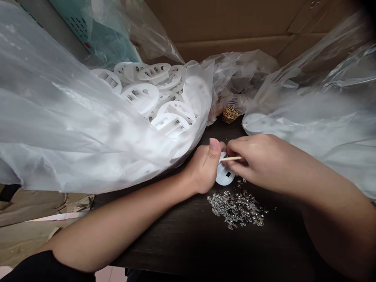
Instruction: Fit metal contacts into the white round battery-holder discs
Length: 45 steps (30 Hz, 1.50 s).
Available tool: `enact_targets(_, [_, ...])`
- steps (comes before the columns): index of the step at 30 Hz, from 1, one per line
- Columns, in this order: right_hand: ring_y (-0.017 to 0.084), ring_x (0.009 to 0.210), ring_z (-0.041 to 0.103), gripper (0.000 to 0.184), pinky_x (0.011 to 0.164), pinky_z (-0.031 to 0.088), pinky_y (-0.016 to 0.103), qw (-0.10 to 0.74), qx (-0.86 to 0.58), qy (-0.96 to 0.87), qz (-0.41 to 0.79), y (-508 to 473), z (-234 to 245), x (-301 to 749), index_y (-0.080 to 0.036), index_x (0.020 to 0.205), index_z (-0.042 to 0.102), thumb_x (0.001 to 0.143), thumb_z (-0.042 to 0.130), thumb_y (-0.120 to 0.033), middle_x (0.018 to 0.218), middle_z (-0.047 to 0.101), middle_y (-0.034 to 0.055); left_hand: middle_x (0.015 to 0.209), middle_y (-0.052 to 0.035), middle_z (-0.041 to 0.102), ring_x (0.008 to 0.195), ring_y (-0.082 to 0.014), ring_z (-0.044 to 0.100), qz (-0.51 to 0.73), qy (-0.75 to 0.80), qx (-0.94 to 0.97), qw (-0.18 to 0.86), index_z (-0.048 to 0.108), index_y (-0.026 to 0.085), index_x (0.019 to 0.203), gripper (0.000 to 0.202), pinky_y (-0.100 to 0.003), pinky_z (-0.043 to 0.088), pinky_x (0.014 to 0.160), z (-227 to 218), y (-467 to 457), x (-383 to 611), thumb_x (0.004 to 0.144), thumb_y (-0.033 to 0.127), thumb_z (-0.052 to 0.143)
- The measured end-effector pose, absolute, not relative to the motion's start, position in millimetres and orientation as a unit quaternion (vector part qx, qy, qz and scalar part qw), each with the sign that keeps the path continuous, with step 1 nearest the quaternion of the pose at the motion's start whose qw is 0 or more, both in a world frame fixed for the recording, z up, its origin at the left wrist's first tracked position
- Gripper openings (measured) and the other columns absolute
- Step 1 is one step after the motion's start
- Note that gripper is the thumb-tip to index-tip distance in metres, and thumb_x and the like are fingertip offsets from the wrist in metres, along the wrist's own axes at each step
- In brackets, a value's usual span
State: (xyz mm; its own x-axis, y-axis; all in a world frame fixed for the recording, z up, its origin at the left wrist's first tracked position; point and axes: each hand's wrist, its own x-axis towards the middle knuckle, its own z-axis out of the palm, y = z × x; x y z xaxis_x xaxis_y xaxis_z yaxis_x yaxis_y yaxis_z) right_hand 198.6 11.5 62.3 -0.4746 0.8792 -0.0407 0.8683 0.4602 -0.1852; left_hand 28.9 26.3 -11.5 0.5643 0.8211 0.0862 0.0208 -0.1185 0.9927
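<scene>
My left hand (pixel 204 166) is shut on a round white plastic disc (pixel 225 177), pinching it upright at its edge. My right hand (pixel 252 158) holds a thin wooden stick (pixel 232 158), whose tip touches the disc's top and is hidden behind my fingers. Just below the disc, a loose pile of small silvery metal clips (pixel 236 209) lies on the table. Beyond my hands, a heap of similar white discs (pixel 141 98) with metal contacts sits in a clear plastic bag (pixel 73 117).
A small bundle of gold-coloured wire or springs (pixel 230 114) sits in plastic at the far edge of the dark wooden table (pixel 188 243). Another clear bag (pixel 311 117) holding white pieces lies on the right. Cardboard box walls (pixel 235 27) rise behind, with flattened cardboard (pixel 32 219) at lower left.
</scene>
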Motion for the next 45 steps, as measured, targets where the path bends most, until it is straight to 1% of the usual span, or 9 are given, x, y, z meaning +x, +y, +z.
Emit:
enact_targets(4, [0.015, 0.053, 0.048, 0.008, 0.052, 0.024, 0.03, 0.038, -0.526, -0.846, 0.081, 12.2, 60.8, 195.1, -0.021, 0.075, 0.053, 0.081, 0.057, -0.023, 0.064, 0.059, 0.001, 0.074, -0.0074, 0.064, 0.07, -0.0165, 0.059, 0.357, 0.344, 0.676, 0.545, 0.058, 0.019, 0.078, 0.084, -0.028, 0.046, 0.062, -15.2, 26.9, 28.6, 0.092, 0.08, 0.002])
enact_targets(11, [0.013, 0.053, 0.048, 0.004, 0.053, 0.027, 0.028, 0.084, -0.495, -0.856, 0.123, 22.9, 52.2, 193.4, -0.02, 0.074, 0.058, 0.078, 0.059, -0.021, 0.06, 0.058, -0.0013, 0.069, -0.0075, 0.064, 0.066, -0.0161, 0.059, 0.356, 0.388, 0.667, 0.527, 0.059, 0.019, 0.072, 0.084, -0.026, 0.044, 0.058, -21.4, 26.4, 29.8, 0.094, 0.077, 0.001])
enact_targets(20, [0.013, 0.054, 0.047, 0.012, 0.056, 0.03, 0.028, 0.182, -0.457, -0.866, 0.086, 20.6, 24.8, 201.6, -0.019, 0.068, 0.052, 0.079, 0.056, -0.022, 0.059, 0.053, -0.0009, 0.072, -0.0066, 0.066, 0.069, -0.016, 0.06, 0.318, 0.4, 0.718, 0.473, 0.061, 0.019, 0.075, 0.08, -0.027, 0.041, 0.062, -14.9, 28.3, 29.1, 0.1, 0.067, 0.003])
enact_targets(24, [0.013, 0.053, 0.047, 0.014, 0.055, 0.03, 0.029, 0.17, -0.452, -0.873, 0.059, 14.1, 22.5, 210.7, -0.019, 0.07, 0.051, 0.083, 0.056, -0.022, 0.06, 0.052, -0.0014, 0.072, -0.0047, 0.065, 0.067, -0.0153, 0.058, 0.304, 0.404, 0.74, 0.444, 0.059, 0.019, 0.077, 0.071, -0.028, 0.039, 0.062, -13.3, 26.9, 28.7, 0.103, 0.063, 0.01])
enact_targets(30, [0.013, 0.053, 0.051, 0.008, 0.052, 0.037, 0.03, 0.241, -0.38, -0.891, -0.054, -12.0, 12.4, 233.0, -0.019, 0.081, 0.06, 0.089, 0.06, -0.019, 0.064, 0.058, -0.0007, 0.077, -0.0041, 0.058, 0.066, -0.0155, 0.053, 0.25, 0.422, 0.826, 0.278, 0.062, 0.017, 0.075, 0.051, -0.03, 0.034, 0.06, -14.6, 28.7, 33.5, 0.106, 0.044, 0.032])
enact_targets(34, [0.015, 0.055, 0.058, 0.005, 0.052, 0.043, 0.03, 0.311, -0.367, -0.872, -0.091, -23.3, -5.6, 240.5, -0.018, 0.09, 0.065, 0.086, 0.068, -0.02, 0.069, 0.066, 0.0013, 0.094, -0.0062, 0.06, 0.074, -0.0161, 0.058, 0.221, 0.43, 0.849, 0.214, 0.072, 0.017, 0.097, 0.033, -0.031, 0.041, 0.063, -19.2, 29.3, 35.3, 0.102, 0.034, 0.045])
enact_targets(37, [0.016, 0.059, 0.063, 0.006, 0.055, 0.047, 0.03, 0.328, -0.371, -0.864, -0.087, -24.1, -12.9, 240.6, -0.019, 0.091, 0.067, 0.086, 0.069, -0.02, 0.071, 0.069, 0.0025, 0.105, -0.0088, 0.061, 0.088, -0.0191, 0.061, 0.259, 0.404, 0.856, 0.193, 0.07, 0.017, 0.113, 0.028, -0.033, 0.048, 0.074, -19.2, 28.8, 32.0, 0.099, 0.03, 0.05])
enact_targets(40, [0.016, 0.06, 0.064, 0.006, 0.055, 0.048, 0.031, 0.34, -0.372, -0.857, -0.104, -22.7, -13.8, 240.6, -0.018, 0.091, 0.067, 0.086, 0.07, -0.02, 0.072, 0.071, 0.0031, 0.099, -0.0098, 0.061, 0.093, -0.0212, 0.058, 0.333, 0.33, 0.857, 0.213, 0.07, 0.014, 0.102, 0.024, -0.037, 0.049, 0.084, -15.1, 28.4, 27.6, 0.097, 0.027, 0.05])
enact_targets(45, [0.015, 0.057, 0.062, 0.007, 0.053, 0.047, 0.032, 0.34, -0.34, -0.865, -0.141, -23.2, -9.9, 242.2, -0.018, 0.09, 0.068, 0.086, 0.073, -0.021, 0.072, 0.072, 0.0038, 0.084, -0.0062, 0.062, 0.077, -0.0149, 0.058, 0.384, 0.231, 0.823, 0.349, 0.068, 0.013, 0.091, 0.016, -0.03, 0.048, 0.071, -9.7, 26.5, 29.2, 0.094, 0.026, 0.059])
